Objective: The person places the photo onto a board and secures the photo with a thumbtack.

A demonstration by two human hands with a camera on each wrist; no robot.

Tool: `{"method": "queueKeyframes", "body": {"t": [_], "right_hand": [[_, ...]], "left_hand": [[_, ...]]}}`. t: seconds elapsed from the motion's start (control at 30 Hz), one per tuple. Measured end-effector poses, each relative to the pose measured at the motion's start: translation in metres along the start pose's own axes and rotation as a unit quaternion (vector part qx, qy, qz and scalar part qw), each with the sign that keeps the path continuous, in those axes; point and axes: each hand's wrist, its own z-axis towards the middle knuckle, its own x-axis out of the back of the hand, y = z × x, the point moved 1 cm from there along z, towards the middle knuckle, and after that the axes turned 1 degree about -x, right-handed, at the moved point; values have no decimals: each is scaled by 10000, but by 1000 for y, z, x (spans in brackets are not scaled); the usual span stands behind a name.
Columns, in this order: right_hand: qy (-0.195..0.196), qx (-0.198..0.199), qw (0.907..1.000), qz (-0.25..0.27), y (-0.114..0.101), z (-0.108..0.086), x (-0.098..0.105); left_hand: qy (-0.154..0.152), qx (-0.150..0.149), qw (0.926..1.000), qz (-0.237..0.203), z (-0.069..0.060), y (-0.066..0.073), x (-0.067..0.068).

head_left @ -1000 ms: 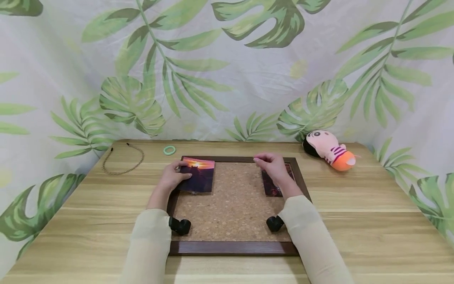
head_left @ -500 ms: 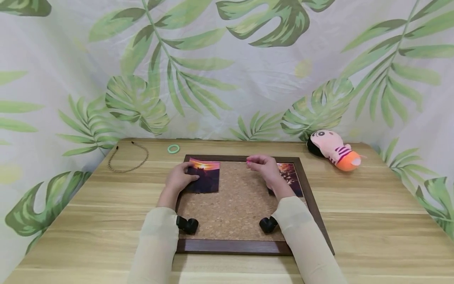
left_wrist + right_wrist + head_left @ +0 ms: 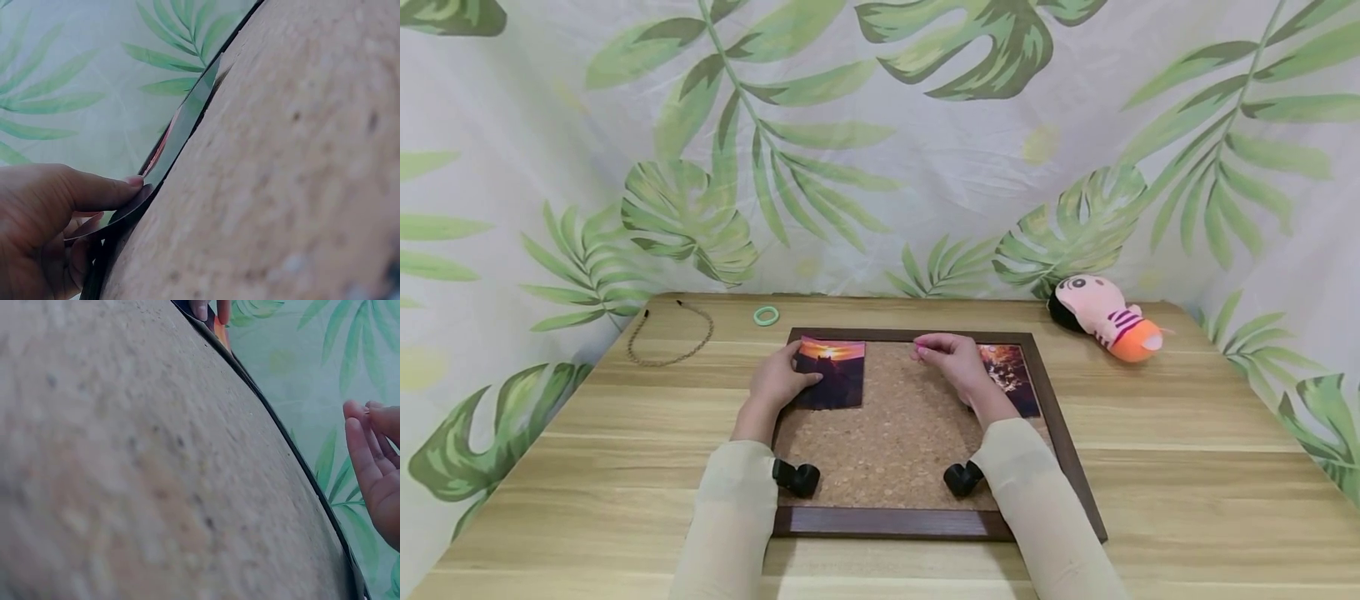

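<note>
1. A square sunset photo (image 3: 841,383) is lying at ten o'clock on a dark-framed corkboard (image 3: 895,458), its left side partly covered by the left hand (image 3: 777,379).
2. The print is showing a pink strip of sky along its top, a glowing yellow-orange sun just beneath, and a small black silhouette rising from a deep purple-black lower half.
3. The left hand is pinching that photo's left edge between thumb and fingers; in the left wrist view, the sheet is curving.
4. The right hand (image 3: 957,365) is hovering at one o'clock, thumb and fingertips pinching a tiny pink object (image 3: 917,343), too small to identify.
5. A second photo (image 3: 1021,392), speckled orange over dark, is lying at two o'clock, partly hidden by the right hand.
6. Beyond the frame, a mint-green ring (image 3: 756,317) is resting around ten o'clock, and a plush doll (image 3: 1108,315) around two.
</note>
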Motion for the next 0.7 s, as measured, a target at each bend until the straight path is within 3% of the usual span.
{"method": "queueKeyframes", "body": {"t": [0.17, 0.3, 0.4, 0.53, 0.7], "right_hand": [[-16, -45, 9999, -115, -2, 0, -3], [-330, 82, 9963, -787, -7, -1, -10], [-708, 335, 9876, -1359, -7, -1, -19], [-1284, 596, 9745, -1743, -6, 0, -35], [-1984, 481, 9587, -1980, -5, -2, -54]], "left_hand": [[-21, -48, 9999, 85, 0, 0, 0], [-46, -80, 9999, 69, 0, 0, 1], [-58, -93, 9999, 72, -1, 1, 1], [-89, -75, 9999, 116, -1, 1, 2], [-162, -48, 9998, 113, 0, 2, 2]]}}
